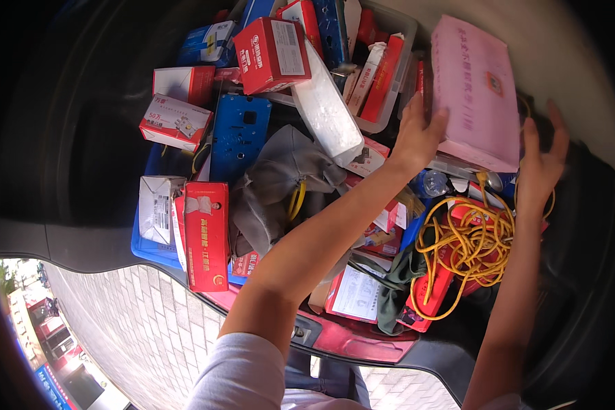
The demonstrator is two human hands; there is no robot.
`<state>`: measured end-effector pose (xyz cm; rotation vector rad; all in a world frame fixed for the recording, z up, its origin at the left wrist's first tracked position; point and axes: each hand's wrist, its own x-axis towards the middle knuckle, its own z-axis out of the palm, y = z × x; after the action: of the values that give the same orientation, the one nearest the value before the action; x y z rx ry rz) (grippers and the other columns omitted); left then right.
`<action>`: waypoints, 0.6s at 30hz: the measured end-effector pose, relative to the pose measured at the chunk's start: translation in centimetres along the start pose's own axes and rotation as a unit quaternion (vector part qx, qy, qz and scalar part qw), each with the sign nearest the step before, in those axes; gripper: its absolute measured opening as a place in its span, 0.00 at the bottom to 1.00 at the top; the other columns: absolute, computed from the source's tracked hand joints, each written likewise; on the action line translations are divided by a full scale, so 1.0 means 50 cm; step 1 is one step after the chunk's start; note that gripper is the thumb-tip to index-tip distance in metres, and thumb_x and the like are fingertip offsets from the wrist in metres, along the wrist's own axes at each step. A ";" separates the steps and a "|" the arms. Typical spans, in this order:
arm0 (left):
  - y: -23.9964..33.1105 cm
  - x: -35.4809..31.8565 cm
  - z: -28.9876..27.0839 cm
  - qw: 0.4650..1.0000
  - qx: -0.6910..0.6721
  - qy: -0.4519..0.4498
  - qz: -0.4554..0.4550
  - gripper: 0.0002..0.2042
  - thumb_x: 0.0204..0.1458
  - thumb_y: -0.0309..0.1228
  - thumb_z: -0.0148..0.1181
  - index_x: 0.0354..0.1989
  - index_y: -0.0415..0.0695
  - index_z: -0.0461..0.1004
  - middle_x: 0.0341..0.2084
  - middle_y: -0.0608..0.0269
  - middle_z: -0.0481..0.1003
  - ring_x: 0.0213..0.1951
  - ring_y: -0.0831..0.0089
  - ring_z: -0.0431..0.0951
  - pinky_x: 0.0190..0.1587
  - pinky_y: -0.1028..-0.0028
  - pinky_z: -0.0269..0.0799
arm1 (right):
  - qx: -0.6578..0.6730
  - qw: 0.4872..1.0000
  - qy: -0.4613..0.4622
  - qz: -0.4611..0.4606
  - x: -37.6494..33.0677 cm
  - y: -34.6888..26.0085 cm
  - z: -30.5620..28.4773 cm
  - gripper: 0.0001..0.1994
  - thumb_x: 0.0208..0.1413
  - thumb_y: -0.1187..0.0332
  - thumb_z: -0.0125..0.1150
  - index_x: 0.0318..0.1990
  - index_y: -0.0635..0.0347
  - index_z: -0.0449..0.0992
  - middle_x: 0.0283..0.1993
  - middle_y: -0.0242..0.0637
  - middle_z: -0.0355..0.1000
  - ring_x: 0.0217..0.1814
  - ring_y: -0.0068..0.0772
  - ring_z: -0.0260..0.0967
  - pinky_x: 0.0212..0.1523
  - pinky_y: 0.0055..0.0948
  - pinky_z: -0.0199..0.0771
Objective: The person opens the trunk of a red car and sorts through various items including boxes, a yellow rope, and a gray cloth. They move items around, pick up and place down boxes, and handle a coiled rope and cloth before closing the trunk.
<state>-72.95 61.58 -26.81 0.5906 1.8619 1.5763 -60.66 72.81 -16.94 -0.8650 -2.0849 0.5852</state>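
A large pale pink box [473,89] stands tilted at the far right of the pile, over the edge of a clear plastic bin. My left hand [417,137] grips its left side, the thumb against the box and the other fingers partly hidden at its edge. By the box's lower right corner is my right hand [543,157], its fingers spread; whether it touches the box is hard to make out. Below the box, between my forearms, lies a tangled yellow cord [473,239] on red packages.
The clear bin [406,41] holds several red and white boxes. Left of my arm are a grey cloth bag [273,184], a blue metal plate [240,133], a tall red box [207,236] and a blue crate [150,251]. A vehicle's trunk sill [362,342] runs along the near side, with paving beyond.
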 end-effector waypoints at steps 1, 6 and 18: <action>0.013 -0.032 -0.060 0.998 0.030 0.017 0.046 0.28 0.52 0.39 0.52 0.57 0.34 0.55 0.55 0.43 0.56 0.57 0.53 0.58 0.59 0.67 0.53 | 0.138 0.990 -0.026 0.014 -0.020 -0.091 0.029 0.24 0.49 0.61 0.60 0.51 0.67 0.66 0.48 0.44 0.68 0.51 0.34 0.65 0.52 0.32 0.63; 0.018 -0.057 -0.358 0.984 -0.043 0.168 -0.036 0.19 0.48 0.25 0.56 0.50 0.37 0.65 0.48 0.53 0.65 0.49 0.67 0.65 0.51 0.71 0.60 | 0.068 0.945 -0.300 0.111 -0.137 -0.179 0.309 0.31 0.43 0.52 0.63 0.49 0.66 0.66 0.44 0.51 0.71 0.49 0.48 0.68 0.46 0.36 0.68; -0.070 0.201 -0.503 0.916 0.257 0.268 -0.155 0.58 0.21 0.60 0.70 0.63 0.40 0.49 0.62 0.36 0.42 0.61 0.43 0.48 0.61 0.57 0.46 | 0.001 0.981 -0.102 0.163 -0.308 -0.170 -0.082 0.09 0.54 0.71 0.54 0.35 0.69 0.66 0.23 0.52 0.67 0.24 0.38 0.71 0.23 0.28 0.65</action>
<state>-97.60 50.15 -29.57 0.0445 2.6622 1.0962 -53.55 56.20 -16.59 -1.1999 -2.1372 0.8812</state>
